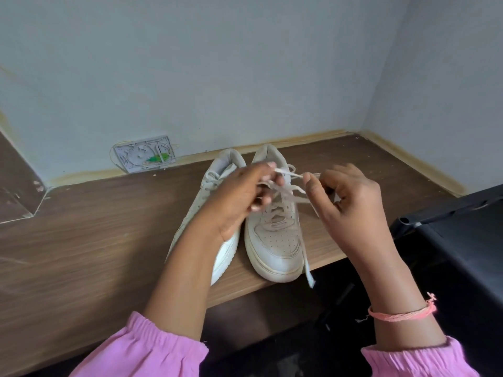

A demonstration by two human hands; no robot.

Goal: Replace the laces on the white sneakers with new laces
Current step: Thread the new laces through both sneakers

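On the wooden table (95,240), near its front edge, two white sneakers (275,240) are set side by side, toes toward the person. Above the right-hand one, a white lace (290,174) is pinched between the left hand (239,194) and the right hand (351,202), both with fingers curled; one loose end is left hanging over the table edge.

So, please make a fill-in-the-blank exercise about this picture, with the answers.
1. Two white sneakers stand on a ____ desk.
2. Both hands pull a lace over the ____ sneaker.
3. The right hand has a pink thread around its ____.

Answers: wooden; right; wrist
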